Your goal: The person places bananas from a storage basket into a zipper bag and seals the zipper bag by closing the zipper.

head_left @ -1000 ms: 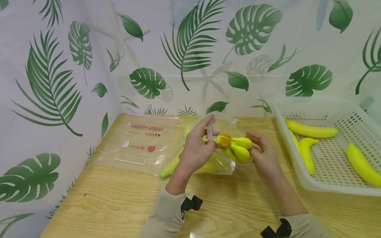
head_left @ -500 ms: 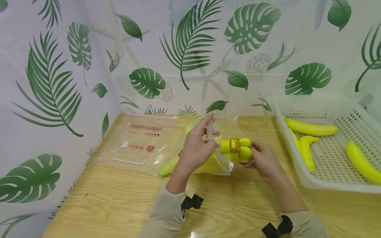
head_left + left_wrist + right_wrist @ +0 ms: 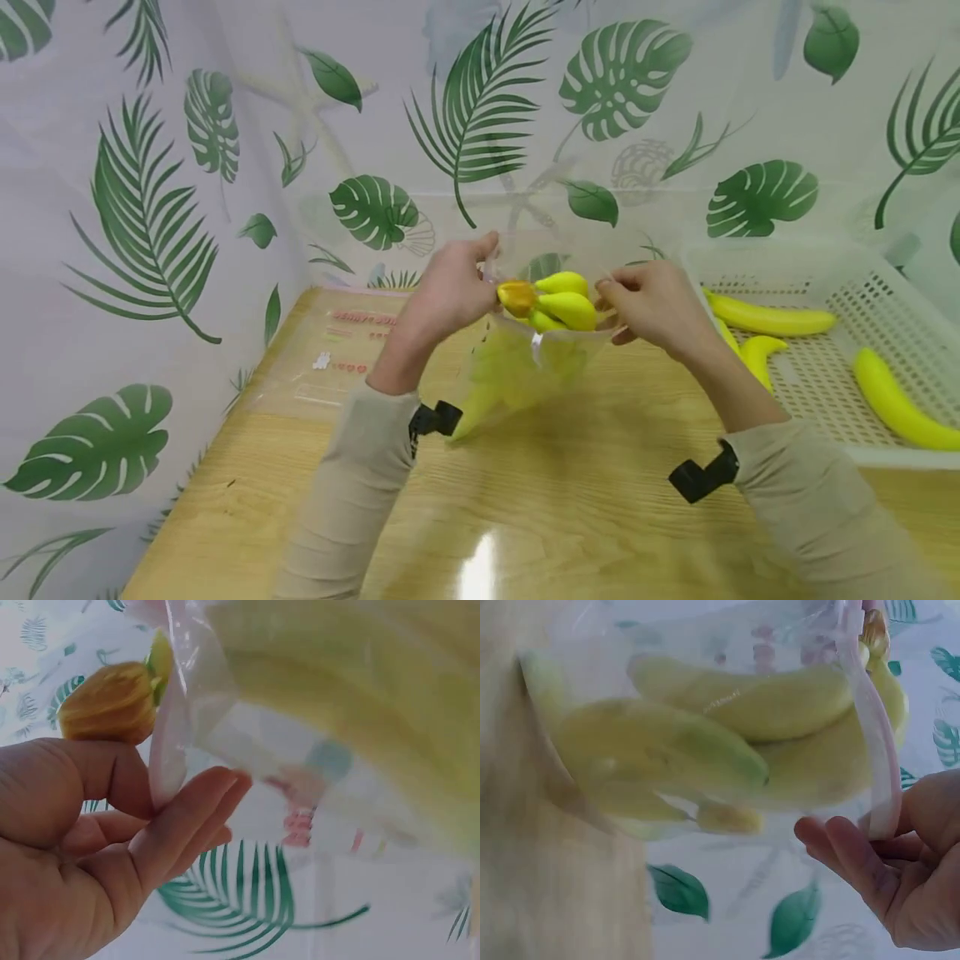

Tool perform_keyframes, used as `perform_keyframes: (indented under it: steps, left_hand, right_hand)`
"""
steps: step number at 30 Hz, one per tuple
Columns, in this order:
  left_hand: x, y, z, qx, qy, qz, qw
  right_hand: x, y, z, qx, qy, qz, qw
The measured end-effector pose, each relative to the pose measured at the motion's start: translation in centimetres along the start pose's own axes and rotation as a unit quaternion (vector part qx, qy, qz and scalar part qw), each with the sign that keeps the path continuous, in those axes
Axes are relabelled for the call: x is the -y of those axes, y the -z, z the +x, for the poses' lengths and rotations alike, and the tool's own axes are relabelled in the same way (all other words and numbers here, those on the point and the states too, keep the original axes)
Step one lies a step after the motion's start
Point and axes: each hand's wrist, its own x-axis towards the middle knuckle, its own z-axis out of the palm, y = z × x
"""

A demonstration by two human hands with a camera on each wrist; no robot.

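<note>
Left hand (image 3: 446,287): closed to a pinch, thumb and fingers gripping one side of the rim of a clear zip bag (image 3: 877,735). Right hand (image 3: 652,304): likewise pinching the opposite side. Bag hangs mouth up between them (base contact with table (image 3: 570,508): cannot tell). Inside, a yellow banana bunch (image 3: 564,310), orange-brown stem end protruding from the mouth. White basket (image 3: 907,457) with bananas (image 3: 772,317), right.

White wall covering (image 3: 472,125) with green leaf prints, wood-grain tabletop (image 3: 577,492), bright glare (image 3: 477,568)

pink lettering (image 3: 358,317) "berry" (partly covered) on the flat bag (image 3: 288,392)
</note>
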Motion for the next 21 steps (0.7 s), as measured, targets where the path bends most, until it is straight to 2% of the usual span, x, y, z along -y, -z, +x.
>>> perform_keyframes:
  steps: [5, 10, 12, 15, 19, 21]
  left_hand:
    - [-1.2, 3.7, 1.4, 0.054, 0.001, 0.103, 0.9932]
    - [-2.8, 5.3, 1.7, 0.089, -0.019, 0.198, 0.976]
    - [-3.5, 5.4, 1.6, 0.09, -0.022, 0.23, 0.9688]
    - [-4.2, 5.0, 1.5, 0.098, -0.027, 0.292, 0.951]
    - [-4.0, 3.9, 1.5, 0.102, -0.014, 0.364, 0.9257]
    - [-3.9, 3.5, 1.4, 0.099, -0.002, 0.379, 0.92]
  right_hand:
    - [3.0, 2.7, 1.6, 0.017, 0.029, -0.093, 0.995]
    - [5.9, 4.9, 2.4, 0.027, 0.036, -0.142, 0.989]
    - [6.9, 5.3, 2.6, 0.028, 0.04, -0.155, 0.987]
    - [7.9, 5.2, 3.0, 0.038, 0.054, -0.179, 0.982]
    - [8.3, 4.2, 3.1, 0.061, 0.066, -0.192, 0.977]
    - [8.4, 3.9, 3.1, 0.066, 0.065, -0.184, 0.979]
